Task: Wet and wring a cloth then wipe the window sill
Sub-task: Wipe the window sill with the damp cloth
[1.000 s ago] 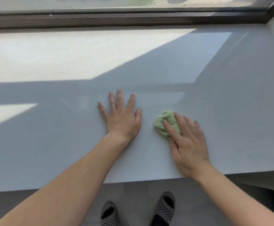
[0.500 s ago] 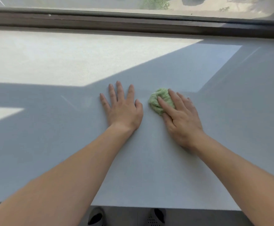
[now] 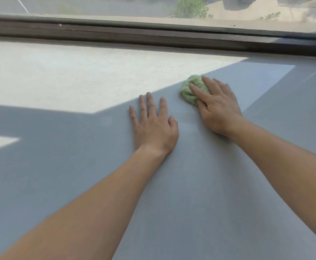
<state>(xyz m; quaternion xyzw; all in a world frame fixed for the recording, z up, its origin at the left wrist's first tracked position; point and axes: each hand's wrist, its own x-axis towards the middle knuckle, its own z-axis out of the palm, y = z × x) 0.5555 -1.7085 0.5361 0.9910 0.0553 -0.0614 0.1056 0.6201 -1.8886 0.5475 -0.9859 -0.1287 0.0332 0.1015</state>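
A small bunched green cloth (image 3: 188,90) lies on the wide pale grey window sill (image 3: 78,166). My right hand (image 3: 219,109) presses down on the cloth with straight fingers, covering its near right part. My left hand (image 3: 154,126) lies flat on the sill with fingers spread, a little to the left of the cloth and nearer to me, and holds nothing. Both forearms reach in from the bottom of the view.
A dark window frame (image 3: 153,36) runs along the far edge of the sill, with glass and a street scene behind it. A bright sunlit patch (image 3: 69,81) covers the sill's far left; the rest lies in shadow.
My right hand has pushed the cloth away from me toward the window. My left hand stays flat in the same spot. The view has tilted up, so the sill's front edge and my feet are gone.
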